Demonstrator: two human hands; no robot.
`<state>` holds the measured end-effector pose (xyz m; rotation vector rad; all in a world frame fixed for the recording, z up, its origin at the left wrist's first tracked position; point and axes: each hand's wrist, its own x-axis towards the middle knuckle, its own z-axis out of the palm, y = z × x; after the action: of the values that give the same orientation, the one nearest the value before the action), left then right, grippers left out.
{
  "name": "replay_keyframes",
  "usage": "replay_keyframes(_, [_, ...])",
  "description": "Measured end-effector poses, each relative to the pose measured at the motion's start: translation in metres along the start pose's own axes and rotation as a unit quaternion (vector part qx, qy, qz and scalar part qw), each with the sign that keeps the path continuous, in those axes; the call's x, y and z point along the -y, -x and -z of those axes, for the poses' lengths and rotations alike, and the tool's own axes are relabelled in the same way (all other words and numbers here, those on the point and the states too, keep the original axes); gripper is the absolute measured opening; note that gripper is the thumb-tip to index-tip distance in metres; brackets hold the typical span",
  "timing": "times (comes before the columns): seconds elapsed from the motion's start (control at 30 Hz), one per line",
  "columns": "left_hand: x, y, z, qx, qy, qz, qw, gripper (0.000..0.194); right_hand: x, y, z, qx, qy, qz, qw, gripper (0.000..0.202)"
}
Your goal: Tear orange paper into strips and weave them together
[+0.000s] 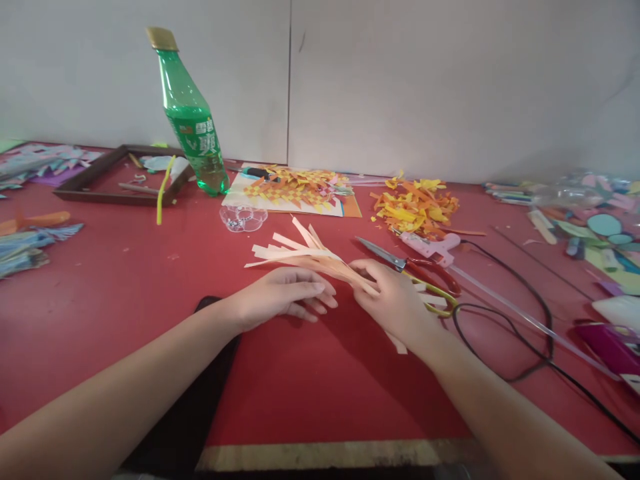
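A bundle of pale peach paper strips (pixel 320 257) is gripped in my right hand (pixel 395 300), its loose ends fanning out to the left and some poking out below and to the right of the hand. Just left of the grip, my left hand (pixel 287 293) hovers near the strips with its fingers apart and nothing in them. Beyond my right hand lies a pair of scissors (pixel 383 253) with red and yellow handles. A pink glue gun (pixel 431 247) rests behind the scissors.
A green bottle (pixel 195 127) stands at the back left, near a dark frame (pixel 115 197). Yellow-orange paper scraps (pixel 417 207) are heaped by the wall. A clear flower-shaped dish (pixel 243 218) sits mid-table. The black cord (pixel 520 377) loops at right. A black object (pixel 200 393) lies beneath my left arm.
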<state>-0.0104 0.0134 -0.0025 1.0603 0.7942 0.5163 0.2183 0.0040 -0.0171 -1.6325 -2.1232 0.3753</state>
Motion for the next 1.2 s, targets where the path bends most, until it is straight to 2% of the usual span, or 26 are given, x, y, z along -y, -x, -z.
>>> replay_keyframes(0.1, [0.000,0.000,0.000,0.016,0.004,0.038,0.999,0.031,0.008,0.004,0.003,-0.031,-0.043,-0.014,0.998,0.025])
replay_keyframes(0.17, [0.001,-0.001,-0.001,0.034,0.016,0.027,0.999,0.036,0.013,0.007,0.003,-0.059,-0.056,0.011,0.997,0.023])
replay_keyframes(0.33, [0.005,-0.004,-0.005,0.131,0.010,-0.079,0.988,0.041,0.020,0.015,-0.005,-0.095,-0.045,0.156,0.982,0.022])
replay_keyframes(0.43, [0.008,-0.006,-0.007,0.140,0.031,-0.094,0.985,0.032,0.021,0.015,-0.011,-0.074,-0.025,0.245,0.966,0.028])
replay_keyframes(0.5, [0.010,-0.007,-0.007,0.108,0.087,-0.070,0.988,0.026,0.022,0.014,-0.014,-0.058,-0.011,0.291,0.955,0.033])
replay_keyframes(0.6, [0.008,-0.010,-0.005,-0.004,0.182,-0.017,0.983,0.017,0.023,0.014,-0.015,-0.042,0.018,0.337,0.941,0.039])
replay_keyframes(0.7, [0.003,-0.012,-0.003,-0.137,0.245,-0.004,0.960,0.016,0.024,0.014,-0.011,-0.029,0.021,0.334,0.942,0.044])
replay_keyframes(0.8, [-0.003,-0.014,0.000,-0.213,0.308,-0.019,0.927,0.022,0.024,0.015,-0.007,-0.025,0.001,0.308,0.951,0.036])
replay_keyframes(0.9, [-0.005,-0.014,0.003,-0.238,0.350,-0.041,0.905,0.022,0.024,0.015,-0.004,-0.004,-0.016,0.265,0.964,0.030])
replay_keyframes(1.0, [-0.005,-0.014,0.005,-0.217,0.386,-0.071,0.894,0.026,0.024,0.016,-0.002,-0.008,-0.054,0.220,0.974,0.028])
replay_keyframes(1.07, [-0.005,-0.014,0.004,-0.212,0.389,-0.093,0.892,0.026,0.025,0.017,0.000,-0.009,-0.087,0.187,0.978,0.027])
replay_keyframes(1.2, [-0.003,-0.012,-0.002,-0.238,0.330,-0.152,0.901,0.020,0.030,0.019,0.001,0.007,-0.145,0.129,0.981,0.027])
